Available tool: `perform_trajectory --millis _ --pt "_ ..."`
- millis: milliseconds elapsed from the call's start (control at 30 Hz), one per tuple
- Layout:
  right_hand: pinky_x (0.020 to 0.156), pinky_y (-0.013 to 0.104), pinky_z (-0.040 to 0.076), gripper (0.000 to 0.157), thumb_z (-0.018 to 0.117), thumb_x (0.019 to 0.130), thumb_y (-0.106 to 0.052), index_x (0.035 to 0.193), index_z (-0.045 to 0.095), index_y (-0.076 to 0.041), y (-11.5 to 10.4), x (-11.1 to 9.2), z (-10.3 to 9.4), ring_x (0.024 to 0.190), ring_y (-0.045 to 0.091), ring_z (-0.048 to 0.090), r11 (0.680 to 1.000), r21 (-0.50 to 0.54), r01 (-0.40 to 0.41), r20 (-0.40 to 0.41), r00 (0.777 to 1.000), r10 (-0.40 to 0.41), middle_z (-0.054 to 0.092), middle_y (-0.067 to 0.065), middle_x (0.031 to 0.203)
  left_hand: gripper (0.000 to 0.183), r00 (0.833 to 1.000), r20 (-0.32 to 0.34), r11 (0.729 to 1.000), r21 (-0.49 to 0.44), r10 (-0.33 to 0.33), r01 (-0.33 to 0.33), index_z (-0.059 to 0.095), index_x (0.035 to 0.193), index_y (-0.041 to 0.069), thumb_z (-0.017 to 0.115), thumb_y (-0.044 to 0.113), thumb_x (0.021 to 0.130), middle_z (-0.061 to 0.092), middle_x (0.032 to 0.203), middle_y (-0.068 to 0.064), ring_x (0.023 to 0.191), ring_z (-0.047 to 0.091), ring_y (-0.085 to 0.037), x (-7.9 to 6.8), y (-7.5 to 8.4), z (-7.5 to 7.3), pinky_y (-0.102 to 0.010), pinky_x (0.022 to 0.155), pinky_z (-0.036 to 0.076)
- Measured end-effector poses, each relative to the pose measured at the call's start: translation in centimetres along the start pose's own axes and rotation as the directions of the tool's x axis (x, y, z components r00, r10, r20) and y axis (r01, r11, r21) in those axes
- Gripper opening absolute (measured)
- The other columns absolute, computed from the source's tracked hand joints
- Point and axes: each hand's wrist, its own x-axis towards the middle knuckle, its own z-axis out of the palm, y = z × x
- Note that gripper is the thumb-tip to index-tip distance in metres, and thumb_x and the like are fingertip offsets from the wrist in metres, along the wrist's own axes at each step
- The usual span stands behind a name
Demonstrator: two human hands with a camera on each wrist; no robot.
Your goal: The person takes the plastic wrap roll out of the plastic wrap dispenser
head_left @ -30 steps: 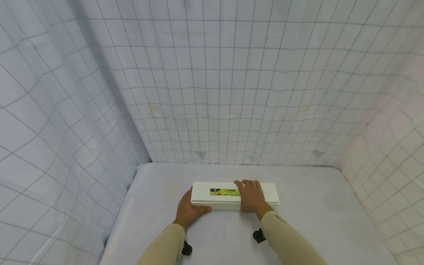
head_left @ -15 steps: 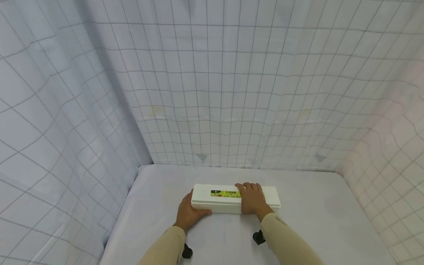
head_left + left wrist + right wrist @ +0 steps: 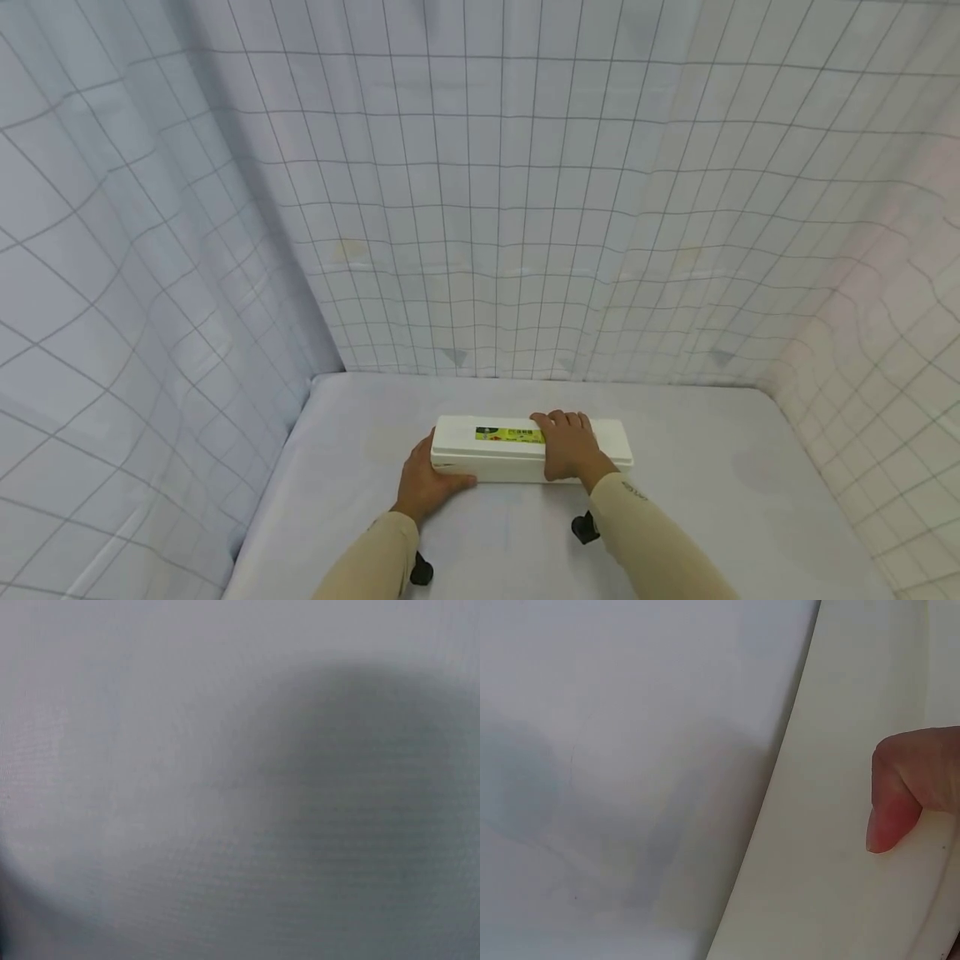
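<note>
at the left, the lid (image 3: 495, 448) has lifted slightly

Label print (image 3: 510, 435) illegibly small

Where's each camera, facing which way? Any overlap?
Head: worn on head, facing forward and down at lidded white box; left hand, right hand, sleeves show.
Left wrist: worn there, faces blurred pale surface; no hand recognisable.
Right wrist: worn there, faces the box; one bent digit shows.
Head and right wrist share box, right hand.
</note>
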Motion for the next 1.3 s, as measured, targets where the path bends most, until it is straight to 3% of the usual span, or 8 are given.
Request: perform_trajectory --millis 200,600,967,1300 --pt "0.124 0.060 0.026 0.095 0.083 0.067 -0.013 0.153 0.044 -0.021 -0.4 0.2 -0.4 0.139 0.042 0.044 1.000 0.010 -0.008 0.050 0.999 0.008 0.051 0.014 0.149 0.120 1.000 -0.001 1.000 0.003 0.010 -0.010 0.043 0.155 0.021 0.097 0.055 0.054 0.059 0.147 -0.005 0.141 0.048 -0.035 -0.2 -0.3 -0.2 -0.058 0.120 0.036" --pt "0.124 0.060 0.025 0.097 0.082 0.067 -0.016 0.155 0.040 -0.020 0.1 0.5 0.5 0.141 0.042 0.042 1.000 0.015 0.015 0.068 0.998 -0.016 0.049 0.012 0.151 0.121 0.999 -0.013 0.999 0.018 0.038 -0.038 0.043 0.155 0.017 0.095 0.060 0.055 0.059 0.148 -0.007 0.142 0.048 -0.037 -0.4 -1.0 -0.2 -0.062 0.119 0.035" --pt "0.125 0.062 0.022 0.099 0.089 0.065 -0.014 0.153 0.044 -0.019 1.2 0.9 -1.4 0.140 0.042 0.044 0.992 0.109 0.067 0.130 0.988 -0.081 0.053 0.013 0.148 0.121 0.999 -0.009 0.999 0.029 0.040 -0.040 0.043 0.156 0.017 0.095 0.061 0.056 0.059 0.149 -0.006 0.142 0.048 -0.036 -0.4 -0.8 0.1 -0.061 0.119 0.035" --pt "0.126 0.063 0.018 0.107 0.097 0.064 -0.026 0.155 0.041 -0.019 2.2 0.7 -1.8 0.139 0.041 0.043 0.984 0.145 0.102 0.053 0.992 -0.111 0.051 0.013 0.148 0.119 0.997 -0.011 0.997 0.040 0.070 -0.070 0.043 0.155 0.014 0.095 0.058 0.058 0.059 0.147 -0.009 0.142 0.047 -0.039 0.1 -0.6 0.2 -0.063 0.118 0.035"
